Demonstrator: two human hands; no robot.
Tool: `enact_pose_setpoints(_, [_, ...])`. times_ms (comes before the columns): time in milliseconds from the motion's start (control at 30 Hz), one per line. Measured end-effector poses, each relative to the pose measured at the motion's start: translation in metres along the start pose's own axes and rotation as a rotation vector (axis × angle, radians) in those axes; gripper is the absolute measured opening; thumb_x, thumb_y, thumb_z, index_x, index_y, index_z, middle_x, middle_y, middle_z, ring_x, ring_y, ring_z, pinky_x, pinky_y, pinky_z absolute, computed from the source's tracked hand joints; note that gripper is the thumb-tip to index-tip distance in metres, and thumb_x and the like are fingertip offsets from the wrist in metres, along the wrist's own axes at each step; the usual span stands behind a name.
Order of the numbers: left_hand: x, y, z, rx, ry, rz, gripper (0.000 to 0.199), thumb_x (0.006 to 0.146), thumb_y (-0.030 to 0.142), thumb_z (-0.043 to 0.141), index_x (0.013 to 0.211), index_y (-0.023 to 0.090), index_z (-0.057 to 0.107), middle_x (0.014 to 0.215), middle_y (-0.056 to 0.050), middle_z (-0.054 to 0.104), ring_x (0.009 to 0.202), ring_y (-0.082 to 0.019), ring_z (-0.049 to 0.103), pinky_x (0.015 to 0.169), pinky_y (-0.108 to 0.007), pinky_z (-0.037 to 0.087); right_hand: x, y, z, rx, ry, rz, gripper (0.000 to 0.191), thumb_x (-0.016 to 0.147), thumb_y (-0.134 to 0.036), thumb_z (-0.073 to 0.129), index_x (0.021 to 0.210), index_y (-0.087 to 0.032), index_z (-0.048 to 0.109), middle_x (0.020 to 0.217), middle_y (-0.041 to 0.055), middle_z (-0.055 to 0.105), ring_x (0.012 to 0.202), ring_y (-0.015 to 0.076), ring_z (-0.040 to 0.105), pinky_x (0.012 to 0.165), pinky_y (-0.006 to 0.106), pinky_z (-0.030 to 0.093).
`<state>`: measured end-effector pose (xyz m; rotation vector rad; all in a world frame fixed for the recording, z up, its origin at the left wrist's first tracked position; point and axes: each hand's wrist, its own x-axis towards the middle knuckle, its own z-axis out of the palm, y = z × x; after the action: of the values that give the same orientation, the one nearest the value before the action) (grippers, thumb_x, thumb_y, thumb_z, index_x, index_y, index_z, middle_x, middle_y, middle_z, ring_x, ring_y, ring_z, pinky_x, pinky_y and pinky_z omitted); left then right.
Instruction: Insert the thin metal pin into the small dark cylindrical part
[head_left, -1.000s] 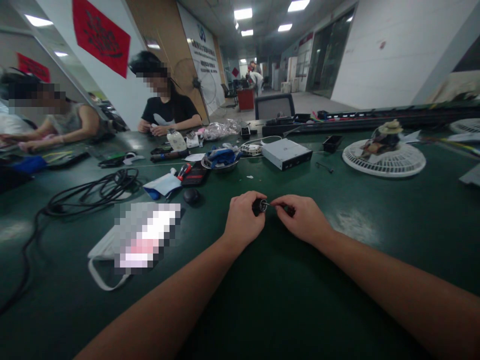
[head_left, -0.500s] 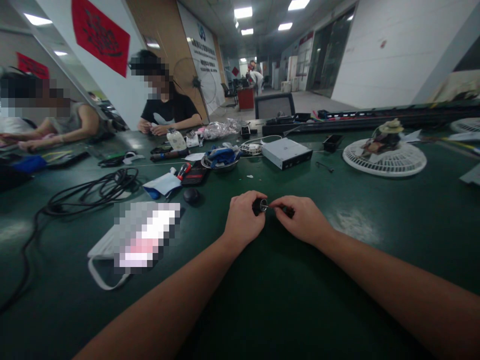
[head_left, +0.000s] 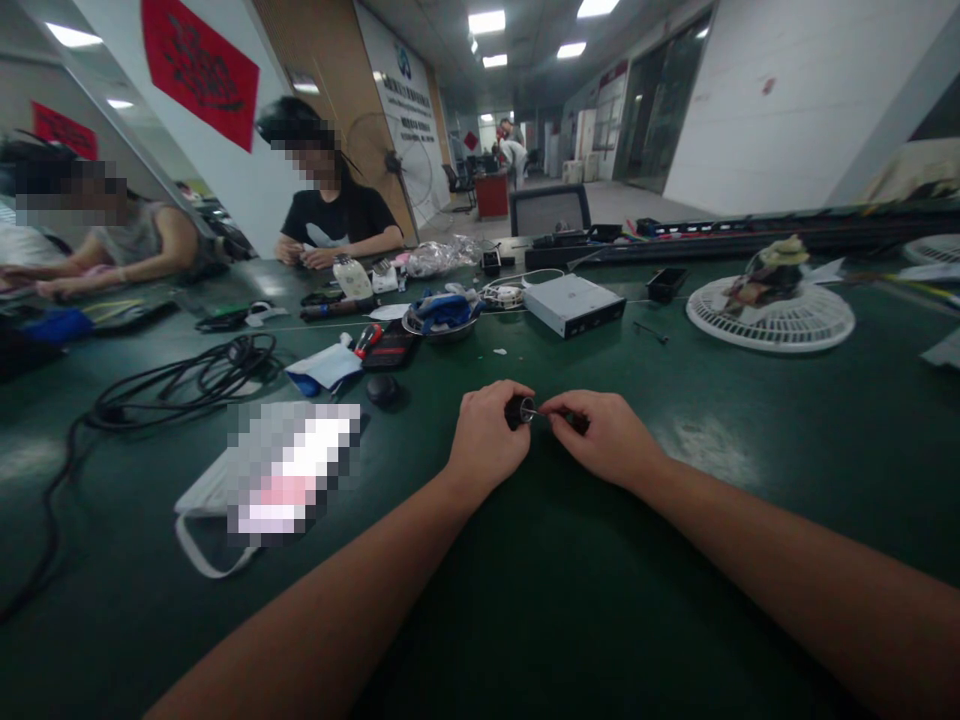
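Observation:
Near the middle of the green table [head_left: 750, 560], my left hand [head_left: 489, 436] is wrapped round a small dark cylindrical part [head_left: 518, 411] with a round, light-rimmed end facing right. Just to its right, my right hand [head_left: 600, 432] pinches a thin metal piece [head_left: 535, 413], whose tip reaches the open end of the part. The far end of the thin piece is hidden by my fingers. A dark rounded object [head_left: 382, 390] lies to the left of my hands.
Beyond my hands are a bowl with blue items [head_left: 444, 312], a silver box-shaped drive [head_left: 574, 304] and a white fan grille [head_left: 771, 318]. A coiled black cable [head_left: 180, 385] and a blurred-out bright device [head_left: 292, 470] lie left. Two people sit across the table.

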<state>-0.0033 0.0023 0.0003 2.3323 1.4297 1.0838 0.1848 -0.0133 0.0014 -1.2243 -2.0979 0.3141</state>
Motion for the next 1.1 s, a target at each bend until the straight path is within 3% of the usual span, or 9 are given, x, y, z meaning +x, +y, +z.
enact_pose_setpoints(667, [0.0001,0.0017,-0.0014,0.006,0.000,-0.005,0.033,0.073,0.004,0.064,0.100,0.022,0.069,0.100,-0.004,0.075,0.096,-0.023,0.069,0.093,-0.044,0.052,-0.0003,-0.0039,-0.0020,-0.061,0.033,0.054,0.022,0.086,-0.019,0.059,0.099,-0.023,0.076,0.092,0.0015,0.077,0.078,0.0184,0.069,0.070,0.032,0.052])
enact_pose_setpoints(800, [0.0004,0.0012,-0.0016,0.006,0.001,0.006,0.032,0.073,0.004,0.064,0.100,0.021,0.069,0.100,-0.004,0.075,0.097,-0.023,0.069,0.091,-0.043,0.053,-0.0002,-0.0052,-0.0024,-0.051,-0.003,-0.002,0.022,0.085,-0.018,0.059,0.099,-0.023,0.076,0.095,0.0014,0.077,0.083,0.0186,0.070,0.075,0.032,0.053])
enact_pose_setpoints(967, [0.0003,0.0014,-0.0013,0.023,-0.001,0.012,0.033,0.073,0.004,0.064,0.100,0.021,0.069,0.099,-0.004,0.075,0.098,-0.024,0.069,0.092,-0.043,0.052,0.0005,-0.0035,-0.0013,-0.101,0.067,0.053,0.022,0.087,-0.019,0.058,0.100,-0.023,0.075,0.095,0.0021,0.077,0.080,0.0192,0.070,0.073,0.033,0.053])
enact_pose_setpoints(1100, [-0.0002,0.0014,-0.0011,0.024,0.019,-0.003,0.032,0.074,0.004,0.063,0.099,0.021,0.068,0.100,-0.004,0.075,0.099,-0.024,0.068,0.092,-0.043,0.052,0.0000,-0.0033,-0.0021,-0.067,0.003,0.013,0.022,0.086,-0.019,0.058,0.100,-0.024,0.075,0.093,0.0011,0.076,0.081,0.0184,0.069,0.072,0.032,0.053])
